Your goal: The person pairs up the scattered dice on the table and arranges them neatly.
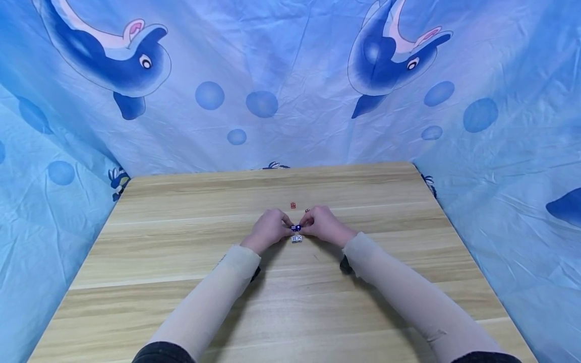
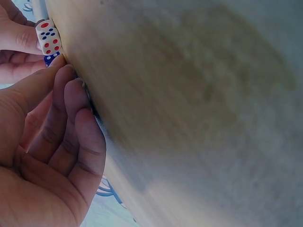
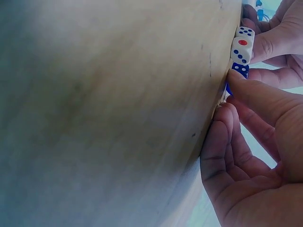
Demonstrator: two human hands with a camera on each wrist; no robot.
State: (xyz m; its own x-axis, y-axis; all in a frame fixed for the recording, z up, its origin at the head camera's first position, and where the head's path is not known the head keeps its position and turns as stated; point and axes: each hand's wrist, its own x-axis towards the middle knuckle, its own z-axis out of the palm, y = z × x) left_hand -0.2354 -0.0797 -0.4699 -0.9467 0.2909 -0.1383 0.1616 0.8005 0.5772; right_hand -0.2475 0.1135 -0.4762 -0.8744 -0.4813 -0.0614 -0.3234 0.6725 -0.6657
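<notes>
Tabletop (image 1: 145, 247) with a pale wood grain: what lies about midway between its left and right edges?

Two small blue cube dice with white pips (image 1: 296, 228), side by side, in toward the far edge

And the left hand (image 1: 270, 229)?

Thumb and forefinger almost closed, pinching the blue pair at the end facing the left edge; its other fingers are curled in

The right hand (image 1: 324, 225)?

Much the same, mirrored: thumb and forefinger pinch the pair at the end facing the right edge, other fingers bent. I can't tell whether the blue pair rests flat on the wood or is slightly raised

Anything beside them?

Two white cube dice with red and blue pips (image 1: 296, 239), set close together, just beside the blue pair on the side away from the far edge

Any other colours?

One red cube die with white pips (image 1: 292, 205), nearer the far edge, and a second red die (image 1: 307, 210) partly hidden by the right hand, a little more toward the right edge than the first
</notes>
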